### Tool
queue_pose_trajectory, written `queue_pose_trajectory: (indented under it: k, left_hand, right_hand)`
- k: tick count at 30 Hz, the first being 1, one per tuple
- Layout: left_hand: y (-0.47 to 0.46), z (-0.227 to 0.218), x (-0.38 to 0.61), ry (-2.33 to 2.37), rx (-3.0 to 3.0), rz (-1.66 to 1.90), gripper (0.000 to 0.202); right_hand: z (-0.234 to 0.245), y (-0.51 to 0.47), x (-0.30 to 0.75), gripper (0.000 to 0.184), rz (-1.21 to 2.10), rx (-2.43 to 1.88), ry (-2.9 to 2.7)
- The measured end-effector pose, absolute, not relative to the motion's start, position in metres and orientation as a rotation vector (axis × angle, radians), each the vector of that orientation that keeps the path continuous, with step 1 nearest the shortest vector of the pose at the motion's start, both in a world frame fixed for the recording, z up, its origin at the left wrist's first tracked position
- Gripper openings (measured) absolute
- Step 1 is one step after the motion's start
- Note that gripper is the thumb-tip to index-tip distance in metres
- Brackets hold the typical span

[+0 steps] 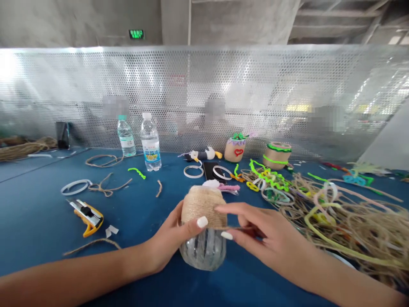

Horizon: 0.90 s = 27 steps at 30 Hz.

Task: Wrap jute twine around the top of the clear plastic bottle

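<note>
In front of me is a clear ribbed jar (204, 251), its upper half wound with tan jute twine (204, 204). My left hand (174, 232) is closed around the jar's left side, the thumb lying across the lower edge of the winding. On the right, my right hand (255, 226) has its fingers bent around a loose strand of the twine that runs off the jar. Its index fingertip touches the wound part. Strips of clear tape or plastic show vertically on the bare lower half.
A yellow utility knife (86, 215) lies at left with its blade end out. Two water bottles (150, 145) stand behind. Tangled twine (345, 226) and pipe cleaners (271, 177) cover the right side. Twine-wrapped jars (277, 155), tape rolls (193, 172) and a phone (212, 170) sit farther back.
</note>
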State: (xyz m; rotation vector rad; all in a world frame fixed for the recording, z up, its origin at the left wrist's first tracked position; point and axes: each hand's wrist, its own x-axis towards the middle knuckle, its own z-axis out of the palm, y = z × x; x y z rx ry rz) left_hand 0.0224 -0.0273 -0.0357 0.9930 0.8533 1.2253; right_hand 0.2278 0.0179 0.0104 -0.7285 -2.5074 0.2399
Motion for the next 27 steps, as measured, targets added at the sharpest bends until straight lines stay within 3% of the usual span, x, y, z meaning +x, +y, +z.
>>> queue_pose_trajectory:
  k: [2,6,19,27]
  left_hand:
    - [-0.029,-0.035,0.024,0.855,0.989,1.242,0.071]
    - [-0.030,-0.034,0.025,0.901,0.934,1.297,0.067]
    - [-0.026,-0.041,0.018,0.868,0.803,1.291,0.071]
    - [-0.026,-0.040,0.015,0.760,0.915,1.226,0.070]
  right_hand:
    - [0.014,0.016,0.222,0.014,0.363,-0.804,-2.403]
    - [0.015,0.016,0.209,0.034,0.503,-0.830,-2.336]
    - [-0.032,0.036,0.193,0.040,1.332,-0.909,-1.860]
    - [-0.039,0.030,0.194,0.058,1.813,-0.595,-1.748]
